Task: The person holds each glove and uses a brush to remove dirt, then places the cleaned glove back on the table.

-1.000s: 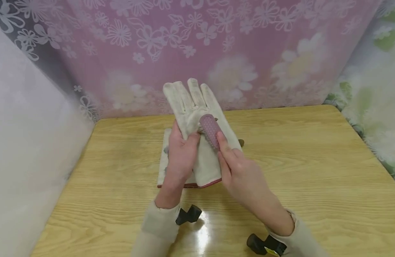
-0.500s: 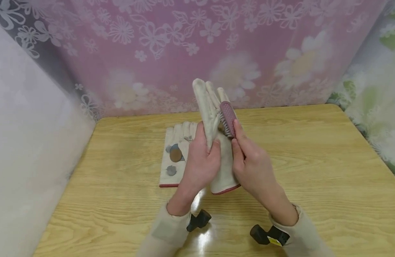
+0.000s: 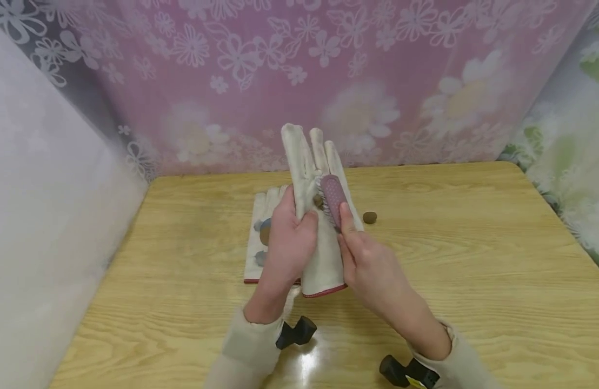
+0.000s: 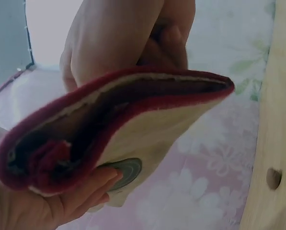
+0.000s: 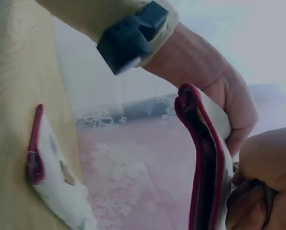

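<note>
A cream work glove [image 3: 324, 254] with a red-edged cuff is held up over the table, fingers pointing away. My left hand [image 3: 292, 229] grips its left side, thumb on the palm face and fingertips behind, by a dark round patch [image 4: 128, 173] in the left wrist view. With my right hand [image 3: 372, 259] I hold a small brush [image 3: 334, 197] with a dotted mauve back, index finger along it. Its pale bristles touch the glove's palm beside a brown spot [image 3: 318, 201]. In the left wrist view the cuff [image 4: 147, 96] gapes open.
A second cream glove [image 3: 253, 270] lies on the wooden table [image 3: 474, 243] behind my left hand, with grey and brown round patches. To the right of the held glove sits a small brown lump [image 3: 370, 218]. A pink floral curtain [image 3: 260, 108] hangs behind the table.
The held glove turned edge-on and shifted right, then swung partly back left with its palm face showing again. The brush moved along with it, staying at the palm.
</note>
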{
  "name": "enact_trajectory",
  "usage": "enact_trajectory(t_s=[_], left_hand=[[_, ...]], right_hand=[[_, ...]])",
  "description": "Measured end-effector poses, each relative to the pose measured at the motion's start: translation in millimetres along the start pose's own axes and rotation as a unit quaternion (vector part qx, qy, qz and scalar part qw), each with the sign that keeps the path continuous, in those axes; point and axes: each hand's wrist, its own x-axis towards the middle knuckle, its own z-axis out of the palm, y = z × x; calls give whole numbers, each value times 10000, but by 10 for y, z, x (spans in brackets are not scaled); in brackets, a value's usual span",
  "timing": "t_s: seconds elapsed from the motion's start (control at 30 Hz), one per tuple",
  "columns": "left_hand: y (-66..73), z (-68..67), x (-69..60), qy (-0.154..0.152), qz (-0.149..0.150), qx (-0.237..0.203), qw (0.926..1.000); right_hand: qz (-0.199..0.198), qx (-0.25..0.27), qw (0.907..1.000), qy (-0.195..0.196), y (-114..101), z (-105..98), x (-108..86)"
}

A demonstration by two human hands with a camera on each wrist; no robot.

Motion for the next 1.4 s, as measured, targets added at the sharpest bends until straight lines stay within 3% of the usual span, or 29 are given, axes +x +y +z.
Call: enact_trajectory(t_s=[0.13, 0.2, 0.33, 0.43, 0.5, 0.6, 0.7, 0.73, 0.87, 0.93, 0.97, 1.03, 1.17, 1.4], left_hand=[[-4, 103, -65, -178, 266, 590, 9977], [-26, 129, -61, -210, 244, 715, 9969], [-101, 110, 27, -68, -98, -298, 9995], [-137, 98, 90, 10, -144, -1126, 9935], [-138, 100, 111, -17, -97, -1392, 9902], [-131, 119, 108, -61, -109, -1443, 9895], [-132, 142, 79, -81, -186, -1346, 9907], [-132, 152, 65, -92, -216, -1294, 9913], [-116, 201, 31, -120, -50, -1183, 9929], [-102, 219, 24, -69, 54, -1145, 9934], [-96, 224, 23, -42, 106, -1142, 9934], [-84, 232, 23, -6, 134, -1150, 9933], [-76, 236, 23, -65, 116, -1265, 9919], [-84, 202, 6, -97, 80, -1242, 9922]], right_hand=[[143, 261, 9995, 129, 51, -44, 24], [224, 359, 9991, 60, 88, -54, 43], [311, 689, 9970, -152, 146, -69, 68], [412, 816, 9956, -199, 154, -119, 72], [585, 1018, 9929, -166, 140, -169, 78], [1112, 1764, 9778, -186, 124, -243, 98], [1708, 2628, 9493, -250, 119, -294, 118], [1832, 2740, 9438, -244, 120, -300, 120], [1892, 2819, 9406, -10, 121, -308, 119], [1879, 3039, 9340, 68, 133, -311, 122], [1894, 3285, 9253, 71, 147, -318, 126], [1944, 3963, 8973, -12, 182, -347, 132], [1975, 5391, 8181, -309, 285, -413, 138], [1806, 6786, 7031, -1115, 453, -458, 144]])
